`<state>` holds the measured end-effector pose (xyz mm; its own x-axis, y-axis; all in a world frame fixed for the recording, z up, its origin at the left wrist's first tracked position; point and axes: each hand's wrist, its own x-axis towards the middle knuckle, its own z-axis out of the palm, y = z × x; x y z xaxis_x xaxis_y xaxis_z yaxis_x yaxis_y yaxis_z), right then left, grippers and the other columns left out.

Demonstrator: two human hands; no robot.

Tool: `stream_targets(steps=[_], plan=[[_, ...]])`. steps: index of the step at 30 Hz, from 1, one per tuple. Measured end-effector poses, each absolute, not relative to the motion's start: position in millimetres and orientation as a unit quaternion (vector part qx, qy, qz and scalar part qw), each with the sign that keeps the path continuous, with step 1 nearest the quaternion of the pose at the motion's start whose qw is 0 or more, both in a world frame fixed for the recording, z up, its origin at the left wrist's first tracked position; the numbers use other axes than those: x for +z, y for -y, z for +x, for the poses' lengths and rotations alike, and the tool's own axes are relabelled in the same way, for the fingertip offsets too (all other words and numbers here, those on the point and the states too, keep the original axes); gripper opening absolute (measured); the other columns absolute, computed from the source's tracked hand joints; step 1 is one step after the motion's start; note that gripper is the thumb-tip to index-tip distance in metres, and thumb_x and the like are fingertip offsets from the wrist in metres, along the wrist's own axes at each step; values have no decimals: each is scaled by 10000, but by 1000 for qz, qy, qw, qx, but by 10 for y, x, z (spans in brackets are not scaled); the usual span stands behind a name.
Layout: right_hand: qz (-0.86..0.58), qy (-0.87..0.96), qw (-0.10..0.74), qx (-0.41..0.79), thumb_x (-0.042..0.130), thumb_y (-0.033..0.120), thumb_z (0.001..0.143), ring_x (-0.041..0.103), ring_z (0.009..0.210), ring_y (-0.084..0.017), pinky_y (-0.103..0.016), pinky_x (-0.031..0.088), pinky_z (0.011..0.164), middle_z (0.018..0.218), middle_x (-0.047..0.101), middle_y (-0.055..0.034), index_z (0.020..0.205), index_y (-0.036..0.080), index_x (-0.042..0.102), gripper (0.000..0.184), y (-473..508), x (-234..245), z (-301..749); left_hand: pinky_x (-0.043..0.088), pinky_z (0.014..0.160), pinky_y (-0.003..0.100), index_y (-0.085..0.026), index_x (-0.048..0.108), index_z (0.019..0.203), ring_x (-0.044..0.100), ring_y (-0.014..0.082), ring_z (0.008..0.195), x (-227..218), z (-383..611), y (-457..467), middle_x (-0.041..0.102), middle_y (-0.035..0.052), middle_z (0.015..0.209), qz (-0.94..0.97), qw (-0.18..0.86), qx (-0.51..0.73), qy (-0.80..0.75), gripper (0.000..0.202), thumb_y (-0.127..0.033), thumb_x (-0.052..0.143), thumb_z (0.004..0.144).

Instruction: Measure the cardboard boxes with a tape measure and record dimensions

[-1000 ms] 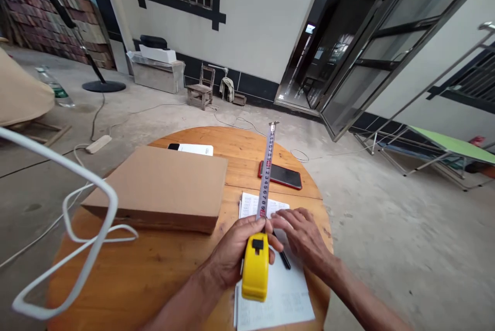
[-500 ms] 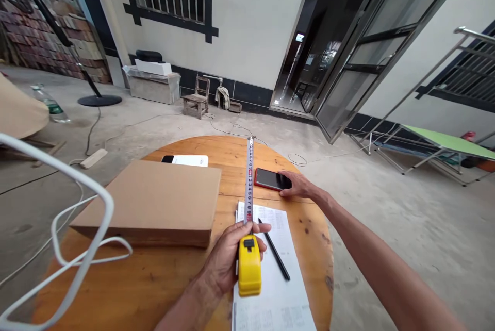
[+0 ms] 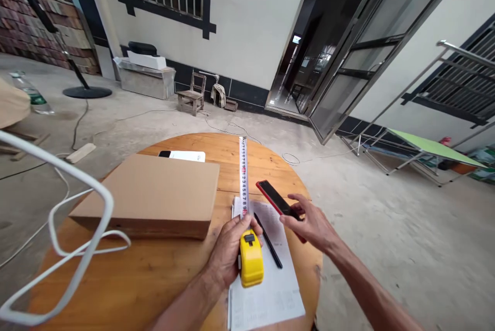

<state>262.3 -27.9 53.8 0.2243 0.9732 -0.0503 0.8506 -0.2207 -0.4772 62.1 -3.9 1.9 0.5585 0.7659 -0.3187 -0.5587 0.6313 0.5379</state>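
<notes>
In my left hand (image 3: pixel 228 248) is a yellow tape measure (image 3: pixel 252 264), its marked blade (image 3: pixel 243 176) drawn out and pointing away from me over the table. My right hand (image 3: pixel 311 225) grips a smartphone (image 3: pixel 276 197) with a red edge and dark screen, tilted and raised off the wood. Beneath the tape measure lie white printed sheets (image 3: pixel 266 300). A black pen (image 3: pixel 270 246) rests on the sheets, between the tape measure and my right hand.
On the round wooden table (image 3: pixel 154 279), a closed cardboard box (image 3: pixel 162 186) sits to the left, with a white object (image 3: pixel 187 155) behind it. A thick white cable (image 3: pixel 88 186) loops across the left foreground. A small wooden chair (image 3: pixel 192 95) stands by the wall.
My right hand has lifted the smartphone off the table and brought it nearer, tilting it. The left hand keeps hold of the tape measure with its blade out.
</notes>
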Motion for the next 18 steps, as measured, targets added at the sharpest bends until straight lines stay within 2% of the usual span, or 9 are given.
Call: stream_targets(steps=[4,7,14,18], plan=[[-772,590,209,107,603,451,735,646,902,-245,-354,476,762,1018,675,-77,1272,212,457,605,551,515,2237,393,435,191,-114,670,758,541,99,407,39,668,130,626,9,495,202,857,384,-277,209,-321,694,749],[-777,590,212,55,599,459,728,616,997,-282,-393,457,824,1056,662,-99,1252,197,470,600,617,458,2058,401,449,202,-127,682,854,548,110,410,35,702,174,640,0,500,198,859,386,-273,192,-289,684,750],[-793,570,215,16,582,483,734,608,1010,-296,-399,465,808,1097,646,-117,1255,194,447,611,707,391,2046,401,468,211,-95,699,854,557,120,429,113,672,189,650,19,495,200,860,388,-266,242,-304,705,731],[-793,574,202,-40,577,506,743,595,1000,-311,-410,462,787,1071,633,-118,1235,215,452,586,727,360,2022,422,504,220,-104,686,801,582,126,473,93,683,200,677,30,563,201,859,388,-267,255,-334,735,704]])
